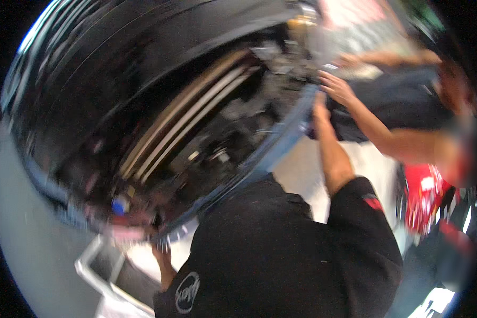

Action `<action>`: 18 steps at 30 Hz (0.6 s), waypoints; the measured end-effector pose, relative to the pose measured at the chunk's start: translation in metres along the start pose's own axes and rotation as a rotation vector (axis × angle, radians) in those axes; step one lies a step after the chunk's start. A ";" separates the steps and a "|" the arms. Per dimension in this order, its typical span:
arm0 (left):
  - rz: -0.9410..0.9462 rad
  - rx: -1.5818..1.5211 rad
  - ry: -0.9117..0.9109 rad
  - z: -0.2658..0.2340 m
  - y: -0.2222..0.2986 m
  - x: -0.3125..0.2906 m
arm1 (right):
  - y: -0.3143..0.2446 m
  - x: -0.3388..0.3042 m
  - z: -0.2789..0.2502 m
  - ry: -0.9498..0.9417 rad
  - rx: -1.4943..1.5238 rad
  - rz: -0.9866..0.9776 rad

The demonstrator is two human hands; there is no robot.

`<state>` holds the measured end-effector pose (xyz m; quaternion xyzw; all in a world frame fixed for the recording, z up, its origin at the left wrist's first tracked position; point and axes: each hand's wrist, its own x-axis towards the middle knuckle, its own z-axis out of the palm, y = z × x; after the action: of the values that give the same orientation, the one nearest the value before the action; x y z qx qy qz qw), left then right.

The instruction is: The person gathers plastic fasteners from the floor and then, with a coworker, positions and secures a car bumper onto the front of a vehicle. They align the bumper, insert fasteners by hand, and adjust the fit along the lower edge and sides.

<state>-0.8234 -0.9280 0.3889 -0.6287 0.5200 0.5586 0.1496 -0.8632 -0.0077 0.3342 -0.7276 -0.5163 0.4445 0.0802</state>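
A blue curved panel (273, 151), apparently a car's front bumper, runs along the front of an open engine bay (217, 138). My right hand (320, 108) is at its right end, its fingers seemingly bent over the edge. Toward the lower left, my left hand (162, 253) reaches up to the same front edge; motion blur smears its fingers, so I cannot tell its hold. A co-worker's hand (338, 87) lies at the right end beside mine, and the same person's other arm (389, 57) stretches in above it.
Pale parallel strips (196, 116) and dark parts fill the bay, with a blue cap (120, 205) at its left. A dark panel (159, 37) spans the top. A light-framed grey bin (119, 270) stands by my left arm. Something shiny red (424, 196) is at right.
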 end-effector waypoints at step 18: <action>0.177 -0.320 -0.261 0.002 -0.029 0.012 | 0.128 -0.222 0.013 -0.625 0.113 -0.078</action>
<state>-0.8027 -0.9205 0.3664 -0.5186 0.4539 0.7217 0.0645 -0.8017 -0.2526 0.3778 -0.5297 -0.5181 0.6711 -0.0251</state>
